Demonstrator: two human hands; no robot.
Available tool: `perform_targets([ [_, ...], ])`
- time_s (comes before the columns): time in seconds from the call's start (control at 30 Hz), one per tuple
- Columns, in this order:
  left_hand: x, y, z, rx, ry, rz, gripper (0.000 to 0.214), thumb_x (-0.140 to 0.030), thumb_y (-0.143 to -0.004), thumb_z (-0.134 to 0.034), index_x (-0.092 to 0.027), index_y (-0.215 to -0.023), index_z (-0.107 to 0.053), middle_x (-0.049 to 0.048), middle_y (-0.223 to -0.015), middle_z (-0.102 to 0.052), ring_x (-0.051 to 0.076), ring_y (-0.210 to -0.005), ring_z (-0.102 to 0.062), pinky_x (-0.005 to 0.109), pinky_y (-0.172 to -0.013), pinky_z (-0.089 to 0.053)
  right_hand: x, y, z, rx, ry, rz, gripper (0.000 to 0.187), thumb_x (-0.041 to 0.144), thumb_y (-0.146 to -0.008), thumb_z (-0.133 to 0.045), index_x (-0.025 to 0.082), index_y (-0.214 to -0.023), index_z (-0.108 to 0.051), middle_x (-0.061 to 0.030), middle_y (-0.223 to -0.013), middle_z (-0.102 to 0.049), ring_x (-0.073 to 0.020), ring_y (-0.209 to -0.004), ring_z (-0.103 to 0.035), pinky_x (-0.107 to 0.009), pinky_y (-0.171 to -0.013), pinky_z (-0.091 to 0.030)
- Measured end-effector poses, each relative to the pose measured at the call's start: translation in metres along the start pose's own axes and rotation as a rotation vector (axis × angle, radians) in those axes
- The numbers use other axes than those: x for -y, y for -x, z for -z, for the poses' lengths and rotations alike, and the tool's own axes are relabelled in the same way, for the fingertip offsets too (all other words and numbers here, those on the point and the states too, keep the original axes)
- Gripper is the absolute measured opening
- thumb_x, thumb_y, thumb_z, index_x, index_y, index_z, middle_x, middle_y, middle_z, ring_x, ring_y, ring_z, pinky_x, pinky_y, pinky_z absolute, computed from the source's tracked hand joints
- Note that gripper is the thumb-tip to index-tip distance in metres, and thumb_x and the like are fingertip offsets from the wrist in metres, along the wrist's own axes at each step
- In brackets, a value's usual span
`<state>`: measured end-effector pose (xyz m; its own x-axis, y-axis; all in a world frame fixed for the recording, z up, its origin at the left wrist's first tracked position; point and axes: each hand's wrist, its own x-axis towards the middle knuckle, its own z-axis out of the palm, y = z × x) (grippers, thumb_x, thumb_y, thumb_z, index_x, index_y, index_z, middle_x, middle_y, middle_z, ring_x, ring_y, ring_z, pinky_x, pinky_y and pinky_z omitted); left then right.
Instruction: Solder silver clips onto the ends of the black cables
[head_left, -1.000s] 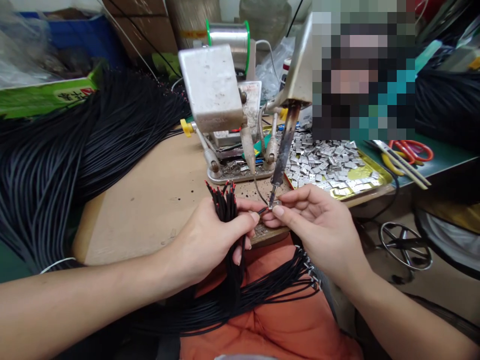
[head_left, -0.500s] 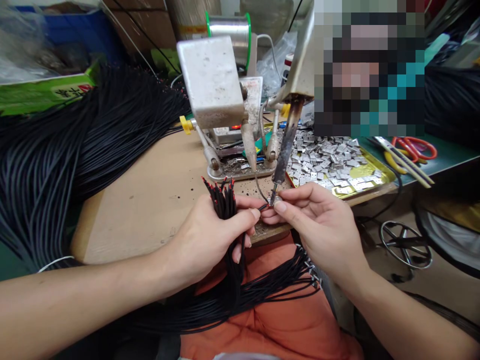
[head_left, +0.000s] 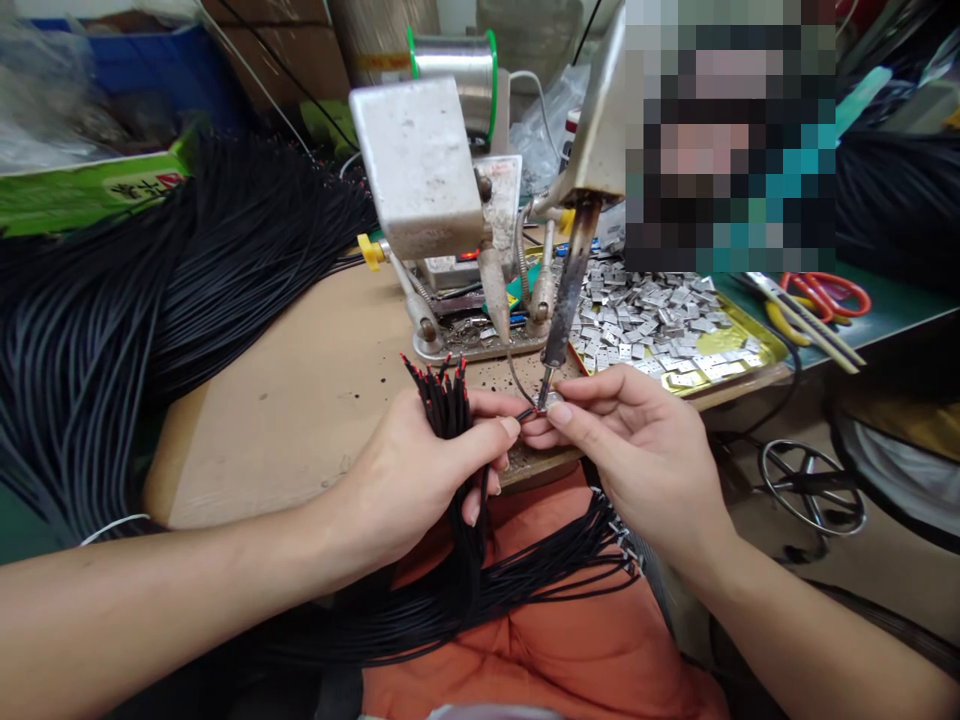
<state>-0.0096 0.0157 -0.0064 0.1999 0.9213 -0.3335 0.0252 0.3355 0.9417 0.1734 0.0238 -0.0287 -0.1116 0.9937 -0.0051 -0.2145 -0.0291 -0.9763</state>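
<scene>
My left hand (head_left: 420,470) grips a bundle of thin black wires (head_left: 450,410) with red-tipped ends sticking up, and one wire runs from its fingers toward my right hand (head_left: 645,455). Between that thumb and forefinger sits a small silver metal terminal (head_left: 553,400), partly hidden by the fingertips. The tip of a fixed soldering iron (head_left: 568,290) comes down right at the terminal. Finished black wires with metal tabs (head_left: 555,570) drape across my orange-clothed lap below both hands.
A huge hank of black wire (head_left: 97,300) lies at the left of the wooden bench (head_left: 270,420). Behind stand a metal soldering rig (head_left: 416,165) and a solder spool (head_left: 454,60). A gold tray of metal tabs (head_left: 660,330) lies right, near red-handled scissors (head_left: 825,295). A pixelated patch covers the upper right.
Both hands keep the same hold at the iron tip. The whole view has shifted only slightly.
</scene>
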Motion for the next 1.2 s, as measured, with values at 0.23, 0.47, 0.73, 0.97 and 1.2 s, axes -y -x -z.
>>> perform_targets([
  [0.23,0.0006,-0.0001,-0.0002,-0.023,-0.003,0.004,0.023,-0.028,-0.086,-0.07,-0.016,-0.105,-0.072,-0.0022,-0.059,-0.061,0.011,-0.042,-0.054,0.02,-0.036,-0.045,-0.0025,-0.0012,-0.0007,0.014,0.001,-0.019,0.019,0.027,-0.083,-0.081,0.021,-0.091,-0.064,-0.0019,-0.08,-0.079,-0.0196,-0.075,-0.079,-0.033,-0.076,-0.067],
  [0.47,-0.0038,-0.0004,-0.0034,-0.016,-0.008,-0.01,0.018,-0.023,-0.083,-0.072,-0.014,-0.099,-0.072,-0.0018,-0.056,-0.062,0.012,-0.045,-0.057,0.018,-0.036,-0.048,-0.0022,0.001,-0.0002,-0.004,0.034,-0.011,0.021,0.028,-0.08,-0.083,0.023,-0.088,-0.064,-0.0004,-0.08,-0.076,-0.0185,-0.071,-0.077,-0.034,-0.075,-0.067],
  [0.73,-0.0004,-0.0004,-0.0025,0.056,0.008,-0.01,0.024,-0.031,-0.086,-0.074,-0.015,-0.104,-0.068,0.0017,-0.063,-0.069,0.013,-0.049,-0.062,0.02,-0.042,-0.05,-0.002,0.002,-0.0005,-0.001,0.003,-0.021,0.024,0.026,-0.074,-0.087,0.023,-0.082,-0.065,0.0014,-0.071,-0.073,-0.0162,-0.066,-0.074,-0.03,-0.069,-0.065],
  [0.97,0.0003,0.0008,-0.0012,0.058,0.007,-0.014,0.029,-0.033,-0.087,-0.074,-0.014,-0.107,-0.067,0.002,-0.062,-0.069,0.013,-0.05,-0.061,0.021,-0.043,-0.049,-0.0022,0.0012,-0.0022,-0.017,0.0,-0.005,0.023,0.025,-0.074,-0.087,0.022,-0.082,-0.066,0.0014,-0.071,-0.073,-0.0152,-0.065,-0.074,-0.028,-0.067,-0.066],
  [1.2,0.0015,-0.0007,-0.0016,0.063,0.051,-0.017,0.027,-0.031,-0.087,-0.074,-0.013,-0.107,-0.067,0.002,-0.062,-0.069,0.013,-0.05,-0.062,0.02,-0.043,-0.049,-0.0054,0.0017,-0.0006,-0.012,-0.013,0.042,0.021,0.022,-0.076,-0.086,0.02,-0.084,-0.067,0.0012,-0.072,-0.073,-0.0128,-0.064,-0.074,-0.022,-0.066,-0.064],
])
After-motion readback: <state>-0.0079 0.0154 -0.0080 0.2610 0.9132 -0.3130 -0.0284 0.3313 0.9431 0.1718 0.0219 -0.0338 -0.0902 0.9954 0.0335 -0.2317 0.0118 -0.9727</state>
